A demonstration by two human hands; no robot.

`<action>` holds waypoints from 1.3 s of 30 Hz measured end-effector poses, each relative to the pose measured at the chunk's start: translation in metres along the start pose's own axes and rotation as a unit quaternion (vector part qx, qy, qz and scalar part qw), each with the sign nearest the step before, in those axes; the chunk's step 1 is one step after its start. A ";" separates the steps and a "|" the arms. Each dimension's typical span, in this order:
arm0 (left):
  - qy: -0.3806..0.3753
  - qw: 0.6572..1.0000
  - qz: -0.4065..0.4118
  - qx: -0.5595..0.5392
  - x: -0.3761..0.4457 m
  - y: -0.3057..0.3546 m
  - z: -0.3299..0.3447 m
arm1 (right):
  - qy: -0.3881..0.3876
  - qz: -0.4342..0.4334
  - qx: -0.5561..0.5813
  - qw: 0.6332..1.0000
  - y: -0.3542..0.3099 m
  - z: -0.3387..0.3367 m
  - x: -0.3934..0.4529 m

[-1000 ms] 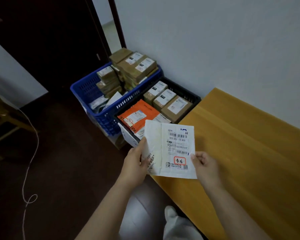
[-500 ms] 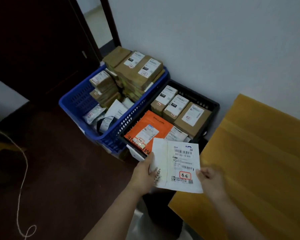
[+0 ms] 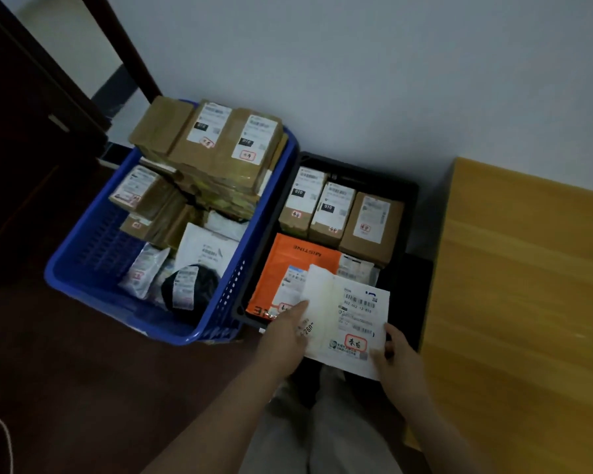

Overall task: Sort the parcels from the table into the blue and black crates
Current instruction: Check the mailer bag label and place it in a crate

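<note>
Head view: left hand (image 3: 285,336) and right hand (image 3: 396,357) grip upright white parcel (image 3: 346,319).

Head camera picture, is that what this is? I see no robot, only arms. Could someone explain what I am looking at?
There is no robot here: a person wears one camera on the head, looking down at their own hands. The left hand and right hand hold a flat white parcel by its two sides, above the near end of the black crate. That crate holds brown boxes and an orange mailer. Beside it on the floor stands a blue crate stacked with more parcels. The wooden table is on the right.
</note>
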State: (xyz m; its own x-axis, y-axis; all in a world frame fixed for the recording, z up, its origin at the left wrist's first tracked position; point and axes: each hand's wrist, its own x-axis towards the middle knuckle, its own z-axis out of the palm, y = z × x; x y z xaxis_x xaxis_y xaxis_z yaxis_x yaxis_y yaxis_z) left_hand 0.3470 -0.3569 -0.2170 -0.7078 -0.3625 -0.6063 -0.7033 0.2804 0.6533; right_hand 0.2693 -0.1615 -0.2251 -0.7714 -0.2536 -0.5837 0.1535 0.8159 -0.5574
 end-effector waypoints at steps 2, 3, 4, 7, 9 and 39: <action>-0.005 1.000 0.007 0.011 0.014 -0.002 0.001 | -0.010 -0.004 -0.033 0.999 -0.005 0.004 0.010; -0.004 1.000 0.010 0.020 0.021 -0.004 0.001 | -0.014 -0.012 -0.047 0.999 -0.007 0.006 0.015; -0.003 0.999 0.015 0.031 0.028 -0.005 0.001 | -0.016 -0.023 -0.062 0.998 -0.009 0.008 0.023; 0.000 0.997 0.022 0.070 0.055 -0.010 0.000 | -0.011 -0.037 -0.138 0.990 -0.014 0.015 0.053; 0.001 0.996 0.016 0.083 0.072 -0.017 0.002 | -0.015 -0.038 -0.189 0.981 -0.012 0.023 0.073; -0.024 0.958 0.227 0.175 0.030 0.095 -0.063 | 0.142 -0.049 -0.051 0.987 -0.077 -0.051 -0.003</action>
State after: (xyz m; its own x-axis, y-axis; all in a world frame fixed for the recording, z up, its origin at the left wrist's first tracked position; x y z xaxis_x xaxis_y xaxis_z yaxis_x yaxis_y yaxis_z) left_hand 0.2632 -0.3977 -0.1450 -0.9420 -0.0941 -0.3221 -0.2965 0.6829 0.6677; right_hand 0.2287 -0.1972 -0.1500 -0.9237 -0.1894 -0.3329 0.0182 0.8466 -0.5319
